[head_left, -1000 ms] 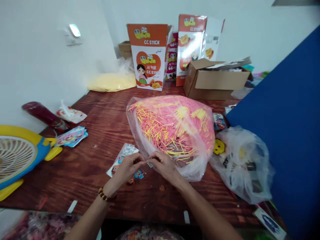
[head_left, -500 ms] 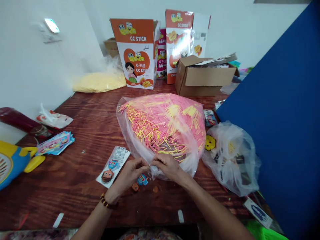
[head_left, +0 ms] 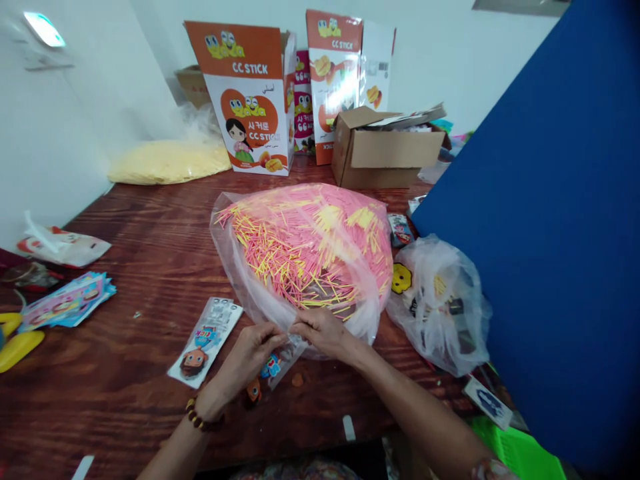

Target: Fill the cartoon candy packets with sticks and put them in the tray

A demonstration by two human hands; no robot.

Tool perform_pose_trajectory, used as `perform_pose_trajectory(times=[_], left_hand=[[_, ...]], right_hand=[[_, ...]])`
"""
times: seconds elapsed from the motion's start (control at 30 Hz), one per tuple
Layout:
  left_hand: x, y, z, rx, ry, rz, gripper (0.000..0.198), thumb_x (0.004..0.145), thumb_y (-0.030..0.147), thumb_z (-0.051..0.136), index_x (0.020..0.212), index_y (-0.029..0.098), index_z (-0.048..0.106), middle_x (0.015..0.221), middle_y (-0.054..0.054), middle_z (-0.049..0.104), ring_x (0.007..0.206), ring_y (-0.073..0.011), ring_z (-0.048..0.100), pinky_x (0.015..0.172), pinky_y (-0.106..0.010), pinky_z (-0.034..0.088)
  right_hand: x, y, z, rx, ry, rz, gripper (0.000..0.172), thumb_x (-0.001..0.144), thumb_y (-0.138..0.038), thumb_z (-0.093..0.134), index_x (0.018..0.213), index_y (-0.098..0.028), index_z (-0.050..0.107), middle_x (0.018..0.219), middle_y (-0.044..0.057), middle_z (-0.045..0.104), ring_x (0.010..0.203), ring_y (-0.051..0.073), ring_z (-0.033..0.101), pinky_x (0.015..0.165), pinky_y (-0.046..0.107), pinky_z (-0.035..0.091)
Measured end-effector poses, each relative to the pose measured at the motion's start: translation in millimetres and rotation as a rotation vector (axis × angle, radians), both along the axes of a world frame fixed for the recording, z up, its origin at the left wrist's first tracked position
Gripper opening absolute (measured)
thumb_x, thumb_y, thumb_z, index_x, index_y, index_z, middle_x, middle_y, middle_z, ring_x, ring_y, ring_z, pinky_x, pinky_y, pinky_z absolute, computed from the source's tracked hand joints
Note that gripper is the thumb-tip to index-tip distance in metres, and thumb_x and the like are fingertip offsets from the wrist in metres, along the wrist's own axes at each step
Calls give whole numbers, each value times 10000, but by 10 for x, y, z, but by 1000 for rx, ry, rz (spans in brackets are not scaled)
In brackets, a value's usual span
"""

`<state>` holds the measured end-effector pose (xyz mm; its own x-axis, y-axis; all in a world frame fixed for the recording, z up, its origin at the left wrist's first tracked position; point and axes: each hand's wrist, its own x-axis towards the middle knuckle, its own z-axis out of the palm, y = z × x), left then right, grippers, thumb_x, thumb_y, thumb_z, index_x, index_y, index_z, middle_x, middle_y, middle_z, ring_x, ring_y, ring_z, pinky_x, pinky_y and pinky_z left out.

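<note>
The small clear packet [head_left: 280, 357] is pinched between your two hands, low over the near part of the worktop [head_left: 150, 220], right against the big bag of pink and yellow sticks [head_left: 305, 247]. Your left hand [head_left: 249, 353] and right hand [head_left: 323, 331] each keep a closed grip on its top edge, fingertips meeting. A printed card packet [head_left: 206, 341] lies just left; a clear bag of small toys [head_left: 440, 307] lies right.

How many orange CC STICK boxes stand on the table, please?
2: the wide orange box at the back, the taller orange box right of it. The pink box between them is partly hidden; more may stand behind.
</note>
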<state>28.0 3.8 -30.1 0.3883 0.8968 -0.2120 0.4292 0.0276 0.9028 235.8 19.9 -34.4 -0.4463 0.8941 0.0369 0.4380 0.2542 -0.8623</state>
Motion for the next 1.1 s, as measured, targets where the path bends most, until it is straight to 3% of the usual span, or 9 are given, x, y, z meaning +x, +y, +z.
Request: perform_pose_trajectory(times=[0.2,0.37,0.57,0.7,0.8,0.9,1.0,1.07,1.1], left_hand=[[3,10,12,-121,-154,41,327,836,468,643,749,153,623,677,15,560,635,-117,475,589,-219,373],[23,-39,86,-205,-181,39,293,803,426,683,762,142,624,707,-2,605,656,-126,516,612,-227,403],[60,-51,57,-71,-70,-26,332,877,419,592,681,152,607,609,24,521,578,-105,443,540,-215,332],[69,-54,61,10,-50,-54,375,932,446,519,703,164,613,616,14,537,581,-124,483,547,-226,367],[58,-19,69,198,-24,-17,323,956,396,509,762,173,639,719,-15,600,678,-146,539,644,-247,432],[62,49,52,416,-1,14,212,954,322,538,870,188,680,933,-69,676,902,-193,599,837,-313,475],[113,117,6,539,43,-41,179,953,295,546,930,214,705,1132,-97,697,1117,-237,572,995,-409,438],[172,151,-41,561,106,-93,190,955,290,544,909,221,715,1226,-95,686,1236,-263,517,1061,-465,386],[206,165,-69,556,141,-117,197,955,289,543,898,220,718,1268,-92,673,1288,-274,483,1086,-488,355]], right_hand=[[8,24,26,17,129,47,98,897,-218,633,830,-173,689,731,-35,617,696,105,539,669,206,362],[2,5,49,-47,156,11,97,865,-178,633,787,-163,688,732,-23,636,702,113,560,666,211,372],[70,-15,-3,-52,49,46,343,922,-334,599,625,-164,576,568,-47,535,575,95,478,579,212,311],[181,79,31,-58,7,54,421,986,-395,487,635,-172,549,584,-37,545,571,103,500,590,217,336],[299,252,80,93,-253,-92,353,1010,-347,437,771,-167,624,750,28,644,719,150,578,693,252,395],[432,447,119,280,-673,-168,246,984,-214,447,996,-144,683,1046,142,701,1028,249,606,906,371,404],[599,602,142,469,-934,-323,394,964,-142,406,1319,-151,576,1443,200,518,1367,349,394,1069,558,284],[740,680,159,506,-1029,-472,505,967,-138,360,1467,-150,427,1554,219,376,1438,384,284,1074,635,256],[814,713,173,483,-1066,-525,531,970,-141,338,1500,-139,373,1548,239,374,1420,392,317,1054,637,292]])
